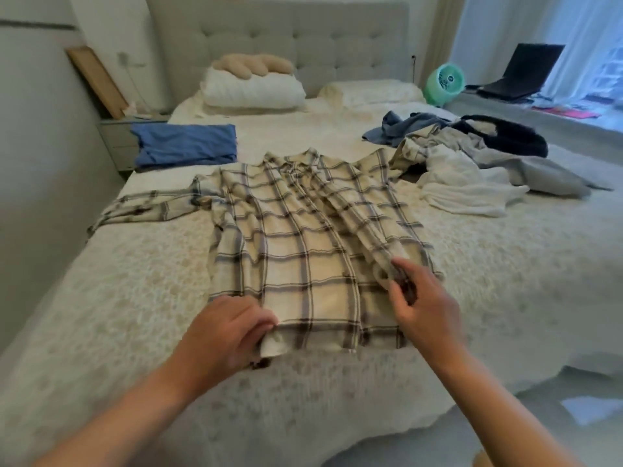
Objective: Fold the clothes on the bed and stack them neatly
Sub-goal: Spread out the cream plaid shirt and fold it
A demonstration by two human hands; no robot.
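**A soft shirt, held at the bottom edge**

We see the plaid shirt [303, 237] lying flat in the middle of the bed [505, 271]. It looks light and floppy (it will slide and wrinkle), so we would hold its edges. The left hand [222, 335] pinches the hem; the right hand [421, 305] pinches the folded-in sleeve. More clothes [472, 163] wait near the window.

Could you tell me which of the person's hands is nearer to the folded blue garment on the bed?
Left. The left hand grips the plaid shirt's near hem, on the folded blue garment's side of the bed. The right hand pinches the shirt's folded-in sleeve farther away, toward the unfolded pile.
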